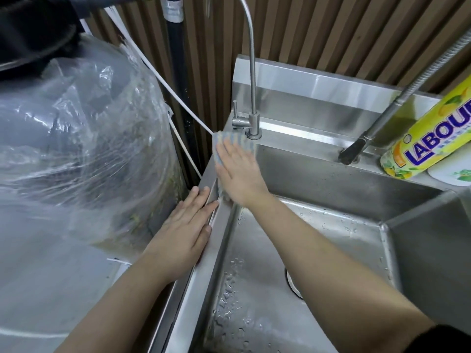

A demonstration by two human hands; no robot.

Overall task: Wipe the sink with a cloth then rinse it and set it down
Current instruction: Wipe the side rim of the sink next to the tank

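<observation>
A stainless steel sink [331,225] fills the right half of the view, its basin wet with droplets. My right hand [238,171] lies flat on a blue and beige striped cloth [230,139], pressing it against the sink's far left corner rim, just beside the base of the thin gooseneck tap [252,72]. The cloth shows above and left of my fingers; the rest is under my palm. My left hand [187,230] rests flat, fingers together, on the sink's left rim [204,271], holding nothing.
A black-tipped pull-out sprayer hose [377,123] leans over the back ledge. A yellow dish soap bottle [430,136] and a white item [456,171] stand at the right. A large bin wrapped in clear plastic [84,138] stands left. The drain [293,284] peeks beside my forearm.
</observation>
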